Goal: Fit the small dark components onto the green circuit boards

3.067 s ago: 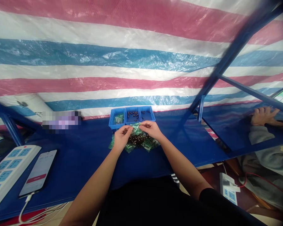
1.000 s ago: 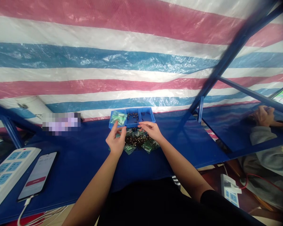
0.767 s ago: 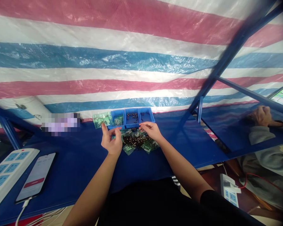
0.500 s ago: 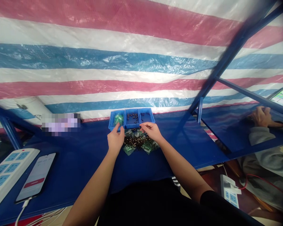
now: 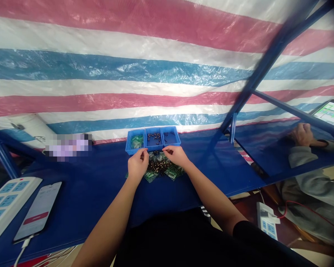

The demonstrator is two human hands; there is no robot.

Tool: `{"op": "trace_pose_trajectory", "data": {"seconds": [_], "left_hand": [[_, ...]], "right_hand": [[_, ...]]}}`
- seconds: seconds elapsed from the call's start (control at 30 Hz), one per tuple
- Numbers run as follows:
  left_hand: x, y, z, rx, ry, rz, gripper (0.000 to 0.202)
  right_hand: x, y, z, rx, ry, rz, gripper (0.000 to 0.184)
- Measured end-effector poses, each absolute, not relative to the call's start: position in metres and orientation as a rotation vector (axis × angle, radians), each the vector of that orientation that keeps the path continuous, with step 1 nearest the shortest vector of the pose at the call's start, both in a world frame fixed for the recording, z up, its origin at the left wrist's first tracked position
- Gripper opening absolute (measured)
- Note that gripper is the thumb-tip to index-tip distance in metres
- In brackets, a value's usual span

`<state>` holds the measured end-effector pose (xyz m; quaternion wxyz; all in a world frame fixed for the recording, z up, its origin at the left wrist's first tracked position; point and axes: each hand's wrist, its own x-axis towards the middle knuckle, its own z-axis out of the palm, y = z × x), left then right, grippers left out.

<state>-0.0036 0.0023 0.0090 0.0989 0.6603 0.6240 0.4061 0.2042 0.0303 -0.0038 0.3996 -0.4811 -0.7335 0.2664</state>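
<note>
A blue tray (image 5: 131, 151) with three compartments lies before me. Its left compartment holds green-tinted clear pieces (image 5: 137, 141); small dark parts (image 5: 154, 137) lie in the middle one, with a few more in the right. My left hand (image 5: 137, 165) is closed in a pinch at the tray's front left edge. Close to the front right edge, my right hand (image 5: 176, 155) also pinches thumb against finger. Whatever either pinch holds is too small to make out. Between and below the hands spreads a heap of dark brassy small parts (image 5: 161, 166) and green, shiny flat pieces (image 5: 151, 176).
On the left of the blue table (image 5: 100, 174) are a power strip (image 5: 5, 202) and a plugged-in phone (image 5: 39, 211). A blue frame post (image 5: 253, 85) slants up at the right. Beyond it, a co-worker's hands (image 5: 303, 135) rest near a tablet (image 5: 330, 113).
My left hand has moved from over the tray's left compartment to its front edge, and its fingers have closed together. My right hand stays pinched nearby. The view has shifted slightly.
</note>
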Motion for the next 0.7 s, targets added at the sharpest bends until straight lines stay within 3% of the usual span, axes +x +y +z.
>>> {"op": "trace_pose_trajectory", "data": {"seconds": [0.27, 0.7], "left_hand": [[-0.0028, 0.003, 0.0064, 2.032, 1.766, 1.128, 0.03], [0.0001, -0.0014, 0.0077, 2.21, 1.605, 0.909, 0.031]], "right_hand": [[0.208, 0.0288, 0.0015, -1.103, -2.191, 0.577, 0.018], [0.2095, 0.0277, 0.002, -1.09, -2.336, 0.638, 0.031]]}}
